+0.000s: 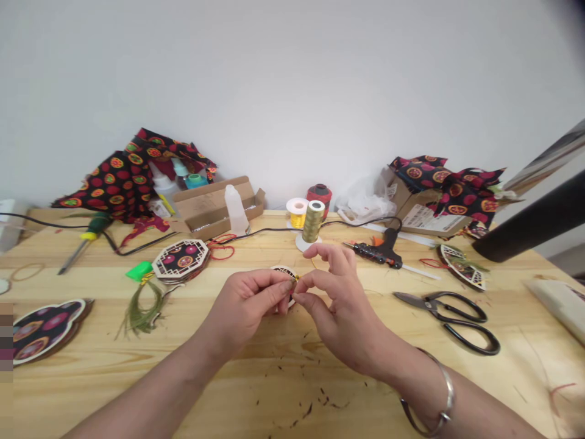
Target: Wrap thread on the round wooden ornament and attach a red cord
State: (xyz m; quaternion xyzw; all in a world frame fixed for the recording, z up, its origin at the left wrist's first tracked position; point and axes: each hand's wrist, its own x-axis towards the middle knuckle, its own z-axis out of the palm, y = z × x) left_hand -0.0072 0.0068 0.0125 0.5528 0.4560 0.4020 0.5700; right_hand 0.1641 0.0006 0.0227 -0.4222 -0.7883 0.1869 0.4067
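Note:
My left hand [249, 305] is closed, fingers pinched on a small round lattice ornament [284, 272] held just above the wooden table [274, 378]. My right hand [336, 299] meets it from the right, thumb and forefinger pinched at a tiny gold bit on the ornament's edge, other fingers raised. A thin gold thread seems to run up toward the olive-gold thread spool [313, 222] standing behind the hands. A silver bangle sits on my right wrist.
Black scissors [452, 317] and a glue gun [379, 251] lie right of my hands. Left are an octagonal fabric ornament [181, 260] with a green tassel [139, 302], a screwdriver [82, 244] and another ornament [43, 326]. Patterned fabric, cardboard boxes, bottles and spools line the back.

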